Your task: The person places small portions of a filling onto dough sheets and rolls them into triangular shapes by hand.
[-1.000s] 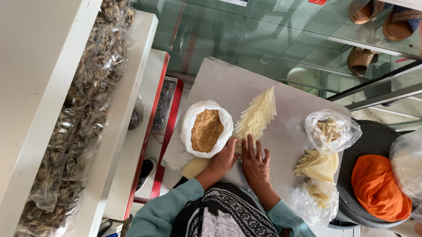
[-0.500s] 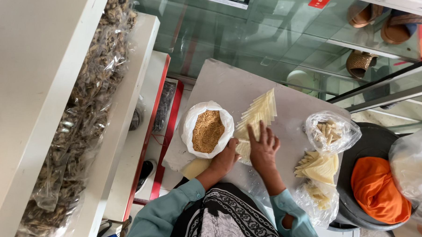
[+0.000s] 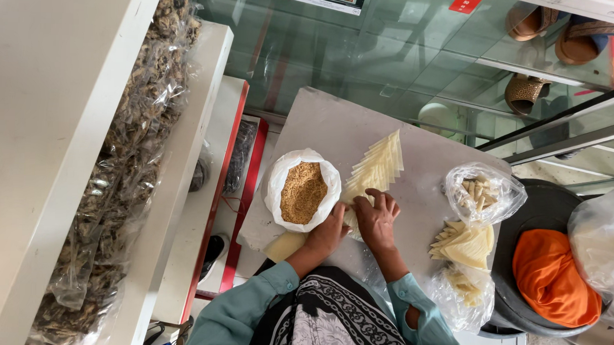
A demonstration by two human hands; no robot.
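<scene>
My left hand (image 3: 329, 229) and my right hand (image 3: 376, 218) rest together on the near end of a fanned row of pale yellow pastry sheets (image 3: 377, 165) on the grey board (image 3: 322, 125). Both hands press on a sheet at the row's near end; the fingers hide it. Just left of my left hand stands a white plastic bag of brown crumbly filling (image 3: 303, 191), open at the top. A pale yellow piece (image 3: 283, 246) lies at the board's near edge.
On the right lie a clear bag of small pale pieces (image 3: 481, 192), a stack of folded yellow triangles (image 3: 466, 245) and another clear bag (image 3: 461, 287). A dark basin holds orange cloth (image 3: 554, 278). Bagged dried goods (image 3: 127, 166) fill the white shelf at left. Sandals (image 3: 524, 92) lie behind glass.
My right hand reached forward onto the row of sheets half a second ago and has drawn back beside my left hand. The left hand stayed near the filling bag.
</scene>
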